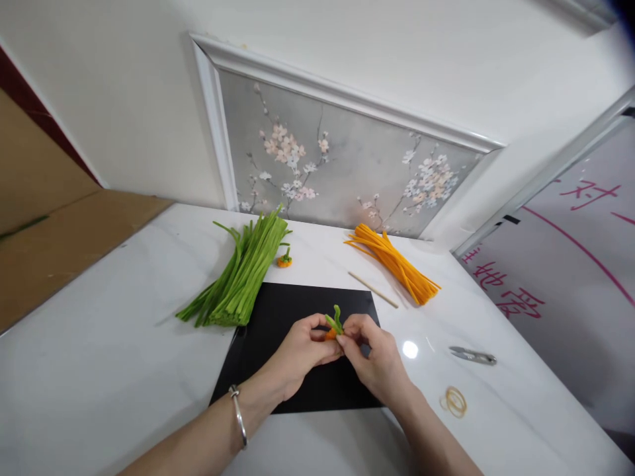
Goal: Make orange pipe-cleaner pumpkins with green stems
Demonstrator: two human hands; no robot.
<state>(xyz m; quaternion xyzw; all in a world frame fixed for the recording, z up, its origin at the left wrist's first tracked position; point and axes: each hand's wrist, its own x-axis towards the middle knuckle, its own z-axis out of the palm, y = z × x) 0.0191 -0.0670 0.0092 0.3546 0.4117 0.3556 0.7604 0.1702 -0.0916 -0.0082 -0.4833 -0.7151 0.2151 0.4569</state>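
Though small, orange-green piece (pixel 335 326) between hands (pixel 303 345) (pixel 374 350)

The worktop (pixel 99 377) is white, faintly veined in grey; near its back edge, the stem bundle on the left (pixel 248 271) is bright green, and the one toward the back right corner (pixel 397 264) deep orange; the finished piece (pixel 284 262) is orange topped with green, and the piece in progress (pixel 335 326), over the plain black mat (pixel 272 314), pairs those same colours; the stick (pixel 373 289) is pale tan; toward the right edge, the snips (pixel 473 356) are silver-grey, the rubber bands (pixel 447 400) amber; behind the back edge, the grey wall panel (pixel 342 152) carries pink and white blossom; the bracelet (pixel 238 415) is silver.
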